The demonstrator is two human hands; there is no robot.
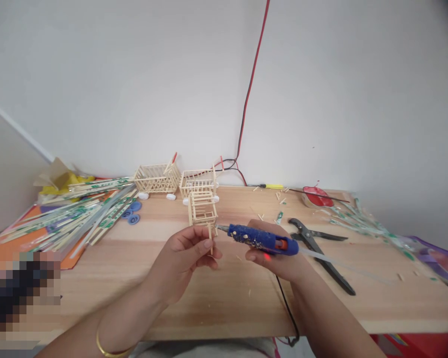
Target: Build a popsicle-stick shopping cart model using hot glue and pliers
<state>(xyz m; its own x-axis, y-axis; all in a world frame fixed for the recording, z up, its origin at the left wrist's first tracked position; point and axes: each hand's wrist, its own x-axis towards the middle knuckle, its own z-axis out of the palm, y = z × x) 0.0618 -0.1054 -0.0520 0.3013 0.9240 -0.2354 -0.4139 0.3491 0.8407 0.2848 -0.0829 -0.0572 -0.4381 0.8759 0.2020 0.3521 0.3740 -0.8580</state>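
Note:
My left hand (190, 251) pinches a short wooden stick (210, 233) upright between thumb and fingers. In my right hand (271, 256) is a blue hot glue gun (254, 237), its nozzle pointing left and close to the stick. Whether the tip touches the stick I cannot tell. A clear glue stick (343, 265) runs out of the gun's back end. Just beyond my left fingers stands a small open frame of wooden sticks (204, 215), partly hidden by them. Behind it is a wheeled stick cart (197, 176), with a second cart (157, 179) to its left.
Wrapped chopsticks (74, 214) are heaped at the left, near blue wheels (133, 219). Black-handled pliers (317, 248) lie right of my right hand. Behind them are a red tape roll (318, 197) and a yellow-handled tool (274, 186). A black cord (287, 303) hangs over the front edge.

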